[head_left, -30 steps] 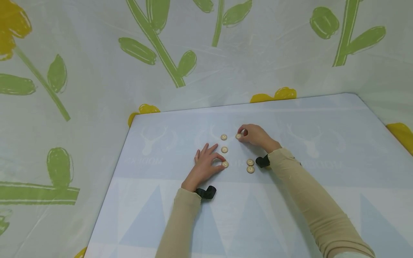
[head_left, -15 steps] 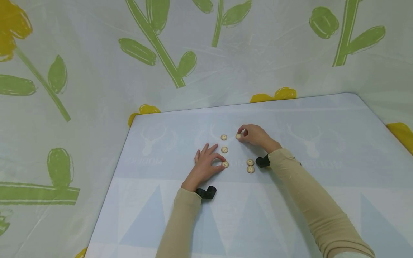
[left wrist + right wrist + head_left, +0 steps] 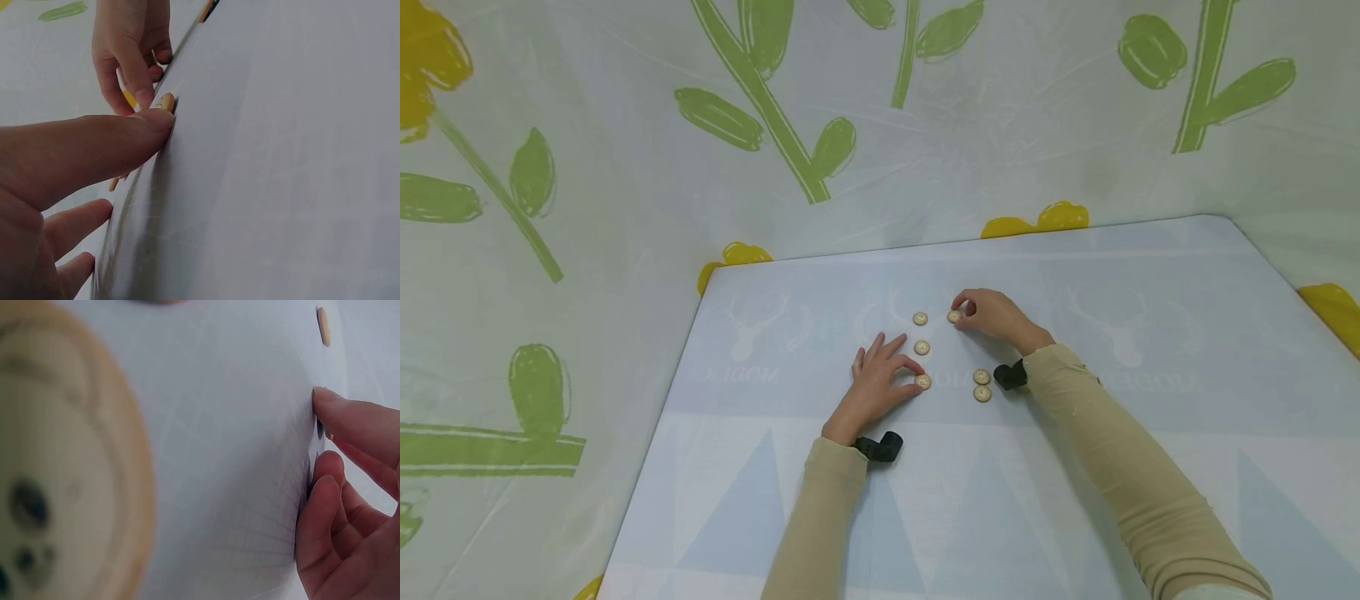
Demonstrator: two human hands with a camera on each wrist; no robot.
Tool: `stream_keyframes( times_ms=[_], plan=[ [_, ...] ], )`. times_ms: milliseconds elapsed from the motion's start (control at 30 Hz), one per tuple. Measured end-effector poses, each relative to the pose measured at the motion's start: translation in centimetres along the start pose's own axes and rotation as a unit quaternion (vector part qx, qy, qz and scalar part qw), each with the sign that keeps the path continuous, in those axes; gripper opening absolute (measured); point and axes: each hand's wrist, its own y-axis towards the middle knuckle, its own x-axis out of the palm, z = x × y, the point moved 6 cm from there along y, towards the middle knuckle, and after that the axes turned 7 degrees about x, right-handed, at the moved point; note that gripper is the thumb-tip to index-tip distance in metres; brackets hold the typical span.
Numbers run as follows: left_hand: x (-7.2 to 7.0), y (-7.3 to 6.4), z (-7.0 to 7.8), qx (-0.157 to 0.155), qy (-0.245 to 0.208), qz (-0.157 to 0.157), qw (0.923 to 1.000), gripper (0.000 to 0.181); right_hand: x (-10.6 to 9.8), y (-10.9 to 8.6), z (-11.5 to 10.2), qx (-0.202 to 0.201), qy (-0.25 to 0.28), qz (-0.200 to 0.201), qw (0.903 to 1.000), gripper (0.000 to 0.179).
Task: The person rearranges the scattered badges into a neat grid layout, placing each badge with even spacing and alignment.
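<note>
Several round wooden buttons lie on a pale, printed table. My left hand (image 3: 874, 390) rests on the table and pinches the lowest button (image 3: 923, 382) of the left column between thumb and index finger, its other fingers spread. Above that lie a middle button (image 3: 922, 347) and a top button (image 3: 921, 318). To the right of the top one, my right hand (image 3: 997, 318) pinches another button (image 3: 954, 317) by thumb and forefinger. In the right wrist view, that hand's thumb (image 3: 356, 422) mostly hides its button. The left thumb (image 3: 150, 122) covers part of its button in the left wrist view.
Two more buttons, an upper one (image 3: 982, 377) and a lower one (image 3: 982, 393), lie edge to edge near the right wrist's black camera (image 3: 1011, 376). A large near button (image 3: 69, 462) fills the left of the right wrist view. Behind the table (image 3: 1150, 500) hangs a flower-printed sheet (image 3: 1000, 150).
</note>
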Motion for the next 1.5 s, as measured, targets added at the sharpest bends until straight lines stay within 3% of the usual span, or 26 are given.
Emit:
stream_keyframes(
  times_ms=[600,900,1300,1500],
  plan=[
    [0.0,-0.1,0.0,-0.002,0.0,-0.002,1.0,0.015,0.1,0.3,0.1,-0.032,-0.017,0.007,0.9993,0.03],
    [-0.1,0.0,0.1,-0.003,-0.003,0.0,1.0,0.014,0.2,0.3,0.2,-0.028,-0.013,0.005,0.9995,0.031],
    [0.0,-0.1,-0.1,-0.006,0.002,-0.003,1.0,0.015,-0.3,-0.2,0.7,-0.007,0.044,-0.033,0.9984,0.036],
    [0.0,-0.1,0.1,0.0,-0.004,0.001,1.0,0.014,-1.5,-1.0,0.7,-0.012,0.052,-0.015,0.9985,0.033]
  ],
)
